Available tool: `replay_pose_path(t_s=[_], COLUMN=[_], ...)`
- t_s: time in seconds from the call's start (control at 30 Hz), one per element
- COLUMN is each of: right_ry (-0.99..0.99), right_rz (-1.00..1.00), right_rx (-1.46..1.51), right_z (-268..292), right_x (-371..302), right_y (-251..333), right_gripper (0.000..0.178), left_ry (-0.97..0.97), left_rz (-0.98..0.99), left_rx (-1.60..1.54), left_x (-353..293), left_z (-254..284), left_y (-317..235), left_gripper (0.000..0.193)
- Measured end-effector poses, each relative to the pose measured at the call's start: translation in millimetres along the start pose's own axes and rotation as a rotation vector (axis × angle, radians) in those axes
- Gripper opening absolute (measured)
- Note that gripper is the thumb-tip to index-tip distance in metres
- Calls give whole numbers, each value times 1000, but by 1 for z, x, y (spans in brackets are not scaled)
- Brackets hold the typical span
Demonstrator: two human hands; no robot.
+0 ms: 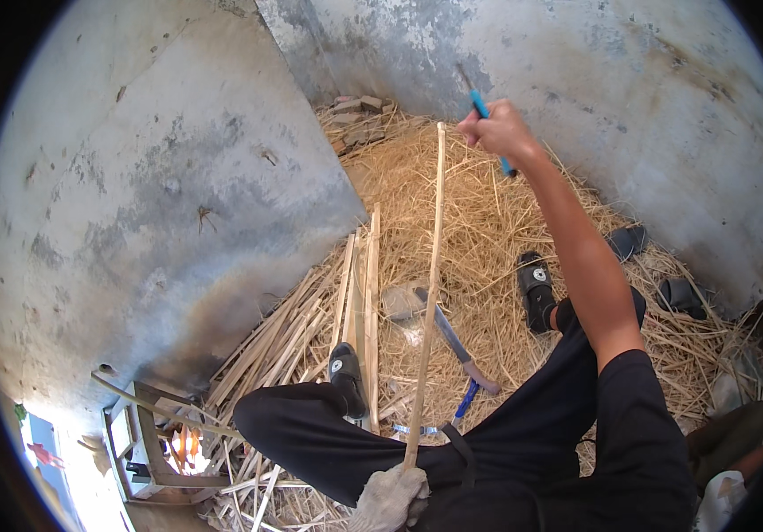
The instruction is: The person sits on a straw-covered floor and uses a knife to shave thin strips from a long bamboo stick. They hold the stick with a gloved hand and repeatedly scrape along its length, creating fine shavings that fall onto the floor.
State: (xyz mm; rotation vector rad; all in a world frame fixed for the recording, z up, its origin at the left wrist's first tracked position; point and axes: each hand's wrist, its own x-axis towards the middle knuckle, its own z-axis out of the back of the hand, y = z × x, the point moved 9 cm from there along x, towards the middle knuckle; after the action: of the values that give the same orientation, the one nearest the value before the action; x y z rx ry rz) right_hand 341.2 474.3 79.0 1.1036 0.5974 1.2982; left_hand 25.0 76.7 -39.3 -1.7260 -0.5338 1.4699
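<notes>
My left hand (pixel 388 498), in a grey-white work glove, is closed round the lower end of a long pale bamboo strip (pixel 432 293) near my lap. The strip rises away from me, slightly curved, to a blunt far end. My bare right hand (pixel 507 133) is stretched far forward, just right of that end. It grips a blue-handled tool (pixel 479 102) whose thin dark tip points up and left, too blurred to name. Between my feet lie a machete (pixel 454 337) with a brownish handle and another blue-handled item (pixel 467 399). A stone (pixel 401 302) sits by the machete's tip.
Straw-like shavings (pixel 479 204) cover the floor. Long split strips (pixel 284 328) are heaped along the left wall (pixel 177 177). Bricks (pixel 359 111) lie in the far corner. A wooden frame (pixel 124 443) stands at lower left. Loose dark slippers (pixel 627 241) rest by the right wall.
</notes>
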Motion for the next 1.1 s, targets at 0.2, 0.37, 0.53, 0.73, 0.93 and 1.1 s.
replay_pose_path(t_s=[0.2, 0.37, 0.53, 0.73, 0.93, 1.1], right_ry=[-283, 90, 354, 363, 194, -73], right_rz=[-136, 398, 700, 786, 823, 712], right_rx=[-599, -206, -133, -147, -161, -175], right_z=[93, -17, -99, -125, -125, -93], right_x=[31, -119, -248, -261, -248, -184], right_y=[-30, 29, 68, 63, 52, 41], right_gripper=[34, 37, 26, 24, 26, 22], left_ry=[-161, 37, 78, -57, 2, 49], left_rz=[64, -226, -313, -340, -279, -307], left_rx=[-237, -598, -682, -506, -530, -603], left_x=[0, 27, 42, 42, 38, 30], left_z=[21, 32, 28, 14, 7, 6], left_y=[28, -11, -43, -55, -53, -47], left_gripper=[42, 39, 36, 39, 35, 36])
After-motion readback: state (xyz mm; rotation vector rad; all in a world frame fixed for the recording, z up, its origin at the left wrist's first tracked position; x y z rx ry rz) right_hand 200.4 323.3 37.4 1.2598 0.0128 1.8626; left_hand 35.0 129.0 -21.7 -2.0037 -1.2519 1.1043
